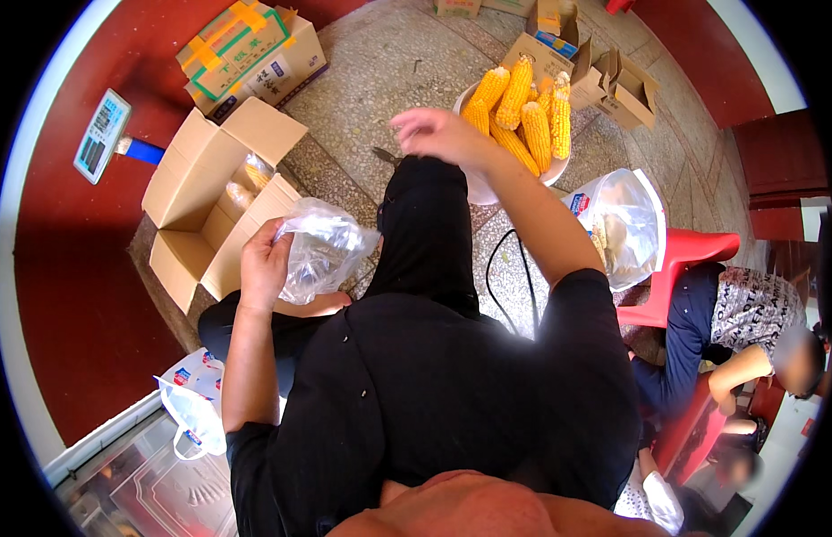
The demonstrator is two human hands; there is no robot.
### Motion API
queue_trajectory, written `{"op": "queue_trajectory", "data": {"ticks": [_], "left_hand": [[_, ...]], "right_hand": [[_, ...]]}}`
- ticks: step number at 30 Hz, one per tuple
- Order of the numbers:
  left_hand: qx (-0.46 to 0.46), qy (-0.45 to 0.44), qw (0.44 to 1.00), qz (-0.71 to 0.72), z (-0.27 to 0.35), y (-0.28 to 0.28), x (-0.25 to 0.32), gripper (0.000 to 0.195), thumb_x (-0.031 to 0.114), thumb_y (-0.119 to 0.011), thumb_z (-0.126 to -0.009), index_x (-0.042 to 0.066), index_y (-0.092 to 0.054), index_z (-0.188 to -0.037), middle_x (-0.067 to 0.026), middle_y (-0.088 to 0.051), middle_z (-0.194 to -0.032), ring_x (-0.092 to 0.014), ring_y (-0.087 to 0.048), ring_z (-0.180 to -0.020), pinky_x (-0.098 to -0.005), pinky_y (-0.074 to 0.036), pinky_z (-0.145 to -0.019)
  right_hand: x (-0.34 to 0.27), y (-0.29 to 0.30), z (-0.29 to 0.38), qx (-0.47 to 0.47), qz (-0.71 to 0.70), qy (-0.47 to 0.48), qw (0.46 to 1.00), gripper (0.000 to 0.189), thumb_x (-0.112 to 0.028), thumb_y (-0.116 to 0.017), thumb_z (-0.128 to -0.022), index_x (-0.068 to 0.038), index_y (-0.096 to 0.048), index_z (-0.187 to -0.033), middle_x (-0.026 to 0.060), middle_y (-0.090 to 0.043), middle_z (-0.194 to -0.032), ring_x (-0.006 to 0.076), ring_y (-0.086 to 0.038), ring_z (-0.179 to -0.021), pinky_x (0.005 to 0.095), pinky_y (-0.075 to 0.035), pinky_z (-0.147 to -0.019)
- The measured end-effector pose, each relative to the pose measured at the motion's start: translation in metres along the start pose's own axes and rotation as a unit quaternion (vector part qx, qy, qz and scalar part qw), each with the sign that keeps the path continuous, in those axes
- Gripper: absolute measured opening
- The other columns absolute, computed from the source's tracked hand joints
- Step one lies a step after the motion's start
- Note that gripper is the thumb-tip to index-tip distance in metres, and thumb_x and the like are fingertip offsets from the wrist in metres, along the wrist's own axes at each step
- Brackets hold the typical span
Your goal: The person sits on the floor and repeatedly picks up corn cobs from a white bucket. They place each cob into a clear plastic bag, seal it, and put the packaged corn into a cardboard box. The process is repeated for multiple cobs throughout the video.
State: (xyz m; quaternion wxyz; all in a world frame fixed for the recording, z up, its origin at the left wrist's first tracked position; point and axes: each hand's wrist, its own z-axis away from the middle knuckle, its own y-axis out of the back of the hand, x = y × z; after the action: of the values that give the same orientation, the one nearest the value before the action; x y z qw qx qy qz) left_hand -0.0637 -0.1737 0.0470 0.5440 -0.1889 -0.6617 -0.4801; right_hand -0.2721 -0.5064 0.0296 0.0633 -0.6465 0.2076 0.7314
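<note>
My left hand [262,265] pinches a crumpled clear plastic bag [325,252] by its edge, above my bent leg. Nothing shows in my right hand [439,137], which is raised over my knee with fingers apart and slightly blurred. Just right of it, a white tub [482,190] is heaped with husked yellow corn cobs [513,101]. Left of the bag stands an open cardboard box [188,174]; a bagged corn cob [257,173] and another wrapped piece [239,196] lie inside it.
Stacked cartons [255,57] stand at the back left near a scale display [102,136]. A dark metal tool [387,156] lies by my knee. To the right are a plastic-lined container [624,231], a red stool [678,268] and a bent-over person [751,315]. A dark cord [490,268] loops beside me.
</note>
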Motion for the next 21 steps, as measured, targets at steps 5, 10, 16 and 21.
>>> {"op": "queue_trajectory", "data": {"ticks": [5, 10, 16, 21], "left_hand": [[-0.010, 0.045, 0.998, 0.033, 0.003, 0.000, -0.007, 0.023, 0.014, -0.058, -0.102, -0.002, -0.067, -0.115, -0.0017, -0.068, -0.089, -0.009, -0.059, -0.081, -0.0255, -0.049, -0.076], [-0.025, 0.087, 0.993, 0.079, 0.003, -0.001, -0.017, 0.024, 0.016, -0.057, -0.103, -0.002, -0.067, -0.114, 0.0047, -0.056, -0.077, -0.006, -0.049, -0.070, -0.0234, -0.042, -0.065], [-0.016, 0.088, 0.995, 0.052, 0.007, 0.005, -0.017, 0.024, 0.017, -0.058, -0.102, -0.002, -0.068, -0.113, 0.0035, -0.057, -0.076, -0.006, -0.050, -0.070, -0.0234, -0.043, -0.064], [-0.013, 0.099, 0.993, 0.058, 0.008, 0.004, -0.025, 0.024, 0.017, -0.058, -0.102, -0.001, -0.069, -0.113, 0.0034, -0.058, -0.077, -0.006, -0.051, -0.070, -0.0234, -0.043, -0.064]], "right_hand": [[0.070, 0.090, -0.010, 0.258, 0.335, -0.051, 0.905, 0.061, -0.025, -0.075, -0.082, -0.014, -0.058, -0.140, 0.0179, -0.067, -0.122, 0.0319, -0.065, -0.108, 0.0397, -0.052, -0.096], [0.113, 0.115, -0.015, 0.246, 0.411, -0.120, 0.869, 0.056, -0.020, -0.068, -0.081, -0.013, -0.060, -0.136, 0.0231, -0.063, -0.128, 0.0402, -0.062, -0.116, 0.0461, -0.050, -0.100], [0.116, 0.105, -0.007, 0.170, 0.451, -0.159, 0.862, 0.047, -0.016, -0.066, -0.081, -0.009, -0.062, -0.128, 0.0229, -0.066, -0.121, 0.0389, -0.062, -0.117, 0.0457, -0.050, -0.099], [0.089, 0.107, 0.015, 0.127, 0.512, -0.220, 0.821, 0.041, -0.021, -0.069, -0.078, -0.008, -0.069, -0.116, 0.0217, -0.069, -0.113, 0.0371, -0.065, -0.111, 0.0451, -0.052, -0.095]]}}
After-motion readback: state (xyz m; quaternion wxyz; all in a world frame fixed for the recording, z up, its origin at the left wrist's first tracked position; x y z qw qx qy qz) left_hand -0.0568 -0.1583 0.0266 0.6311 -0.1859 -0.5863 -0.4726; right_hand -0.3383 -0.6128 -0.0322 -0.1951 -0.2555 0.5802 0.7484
